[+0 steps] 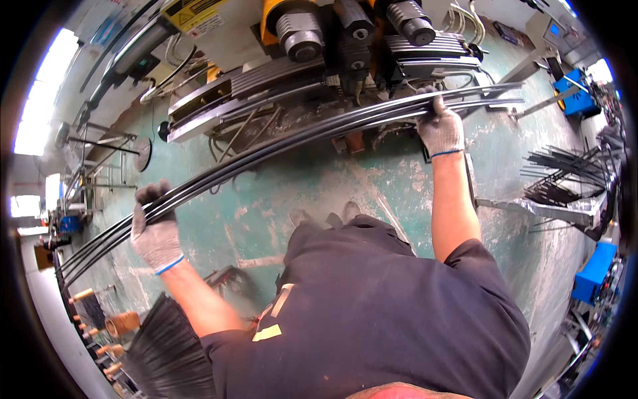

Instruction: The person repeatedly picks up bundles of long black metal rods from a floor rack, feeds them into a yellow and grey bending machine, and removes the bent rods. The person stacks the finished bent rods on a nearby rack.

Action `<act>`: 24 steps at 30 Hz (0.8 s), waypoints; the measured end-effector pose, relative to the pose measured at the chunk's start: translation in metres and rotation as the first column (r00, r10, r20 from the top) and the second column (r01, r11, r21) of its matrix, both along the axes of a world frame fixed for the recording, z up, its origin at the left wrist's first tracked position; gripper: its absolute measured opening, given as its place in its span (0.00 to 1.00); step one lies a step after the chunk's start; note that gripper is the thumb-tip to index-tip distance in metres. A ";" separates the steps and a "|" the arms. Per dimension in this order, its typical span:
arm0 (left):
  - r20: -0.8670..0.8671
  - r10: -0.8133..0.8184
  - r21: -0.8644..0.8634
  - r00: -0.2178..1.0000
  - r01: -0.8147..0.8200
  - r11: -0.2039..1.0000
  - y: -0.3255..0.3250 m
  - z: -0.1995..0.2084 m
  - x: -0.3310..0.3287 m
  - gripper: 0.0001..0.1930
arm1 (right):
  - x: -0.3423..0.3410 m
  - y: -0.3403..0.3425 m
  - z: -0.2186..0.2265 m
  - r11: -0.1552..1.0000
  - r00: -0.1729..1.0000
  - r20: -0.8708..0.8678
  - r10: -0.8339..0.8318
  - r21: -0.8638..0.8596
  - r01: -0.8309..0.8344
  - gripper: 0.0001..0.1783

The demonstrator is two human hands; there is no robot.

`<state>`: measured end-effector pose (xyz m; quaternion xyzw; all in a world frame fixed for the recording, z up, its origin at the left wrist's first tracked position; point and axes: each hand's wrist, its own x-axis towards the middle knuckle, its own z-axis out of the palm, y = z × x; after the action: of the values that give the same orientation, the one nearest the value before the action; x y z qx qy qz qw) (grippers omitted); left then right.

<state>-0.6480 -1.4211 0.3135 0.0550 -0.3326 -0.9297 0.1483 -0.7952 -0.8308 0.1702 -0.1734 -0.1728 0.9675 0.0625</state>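
A bundle of several long, dark metal rods [286, 136] stretches across in front of me, its left end lower and nearer than its right. My left hand [155, 234], in a pale knit glove with a blue cuff edge and dark fingertips, is closed round the bundle towards its left end. Towards the right end, my right hand [441, 126] in a matching glove grips the same rods, thumb on top. The rods fan apart slightly past each hand. Just beyond them stands a machine [292, 73] with two large threaded steel spindles and ribbed rails.
On a rack [578, 213] at the right lie many thin dark rods. Blue boxes [595, 272] stand along the right side. Lower left, a stack of dark rods [169, 349] sits beside a stand with wooden-coloured rollers [123, 324]. The floor [372, 179] is worn green paint.
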 end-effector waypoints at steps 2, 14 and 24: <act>0.005 0.082 -0.029 0.997 -0.082 0.996 -0.043 -0.018 -0.019 0.15 | -0.014 -0.009 0.028 0.996 0.997 -0.039 -0.061 0.068 0.064 0.17; 0.082 -0.214 0.023 0.973 0.213 0.977 -0.052 -0.101 -0.186 0.11 | -0.112 -0.076 0.020 0.701 0.974 0.066 -0.216 0.705 0.108 0.19; 0.223 -0.341 0.163 0.913 0.310 0.937 -0.001 -0.107 -0.254 0.11 | -0.162 -0.130 0.021 0.940 0.951 0.237 -0.197 0.323 0.114 0.14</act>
<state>-0.9019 -1.4225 0.2062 0.1237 -0.2948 -0.9459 -0.0553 -0.9576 -0.9610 0.1911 -0.3031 -0.3126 0.8890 0.1414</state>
